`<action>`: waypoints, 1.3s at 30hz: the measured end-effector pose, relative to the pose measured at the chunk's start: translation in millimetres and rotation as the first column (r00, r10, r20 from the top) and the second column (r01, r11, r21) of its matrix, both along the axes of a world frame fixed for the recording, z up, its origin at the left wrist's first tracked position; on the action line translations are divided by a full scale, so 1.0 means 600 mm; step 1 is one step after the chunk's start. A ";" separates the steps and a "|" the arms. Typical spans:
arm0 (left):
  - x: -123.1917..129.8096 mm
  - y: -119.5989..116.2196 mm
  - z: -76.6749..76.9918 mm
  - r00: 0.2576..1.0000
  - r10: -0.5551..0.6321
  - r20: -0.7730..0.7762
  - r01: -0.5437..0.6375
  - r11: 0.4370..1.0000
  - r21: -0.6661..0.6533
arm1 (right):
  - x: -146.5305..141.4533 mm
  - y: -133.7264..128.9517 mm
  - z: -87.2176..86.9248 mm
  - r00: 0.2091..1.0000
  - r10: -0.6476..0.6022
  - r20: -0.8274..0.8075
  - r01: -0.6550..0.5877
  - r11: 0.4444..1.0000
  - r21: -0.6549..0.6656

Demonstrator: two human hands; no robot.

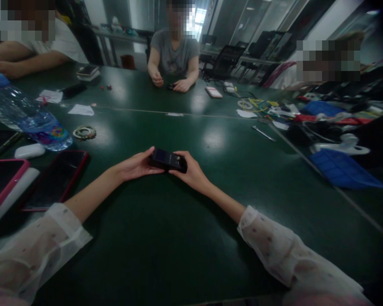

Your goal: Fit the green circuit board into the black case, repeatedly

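Observation:
A small black handheld device (168, 159) with a dark screen and a few buttons is held between both hands above the middle of the dark green table (166, 238). My left hand (137, 165) grips its left, screen end, thumb on top and fingers beneath. Around the right end, near the buttons, my right hand (193, 172) is closed. The undersides of the fingers are partly hidden. Whether the device touches the tabletop I cannot tell.
On the left lie a red-edged phone (55, 180), a pink-edged phone (3, 182), a white case (30, 151) and a water bottle (47, 127). To the right are a wrench (263, 133), blue trays (344, 168) and cables (255, 104). Across sits a person (175, 53); others sit at both sides.

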State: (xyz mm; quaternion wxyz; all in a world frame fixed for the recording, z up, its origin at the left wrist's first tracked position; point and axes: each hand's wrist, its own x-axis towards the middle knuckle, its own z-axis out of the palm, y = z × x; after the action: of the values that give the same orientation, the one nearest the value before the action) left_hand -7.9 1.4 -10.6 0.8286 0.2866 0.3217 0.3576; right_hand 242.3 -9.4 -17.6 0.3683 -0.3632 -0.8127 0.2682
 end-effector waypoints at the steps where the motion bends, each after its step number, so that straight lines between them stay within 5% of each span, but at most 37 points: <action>1: 0.000 0.001 0.000 1.000 0.001 0.006 -0.001 1.000 -0.009 | 0.000 0.000 0.000 1.000 0.000 -0.004 0.000 1.000 -0.002; 12: -0.001 0.003 -0.003 0.996 -0.048 0.075 0.049 0.999 -0.004 | -0.001 -0.004 0.006 0.991 -0.067 -0.115 0.069 0.998 0.010; 22: 0.001 0.006 -0.005 1.000 -0.015 0.023 0.014 1.000 0.012 | 0.015 0.006 0.001 0.878 -0.313 -0.362 0.379 0.917 0.128; 39: -0.002 0.001 0.001 0.999 -0.041 0.034 0.040 0.999 0.019 | 0.042 0.049 -0.028 0.899 -0.427 -0.094 0.434 0.897 0.082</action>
State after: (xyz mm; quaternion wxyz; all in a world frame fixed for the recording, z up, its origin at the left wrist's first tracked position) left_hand -8.9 2.0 -9.7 0.8384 0.2944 0.2980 0.3487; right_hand 267.3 19.8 -34.6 0.4662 -0.5049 -0.7104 0.1521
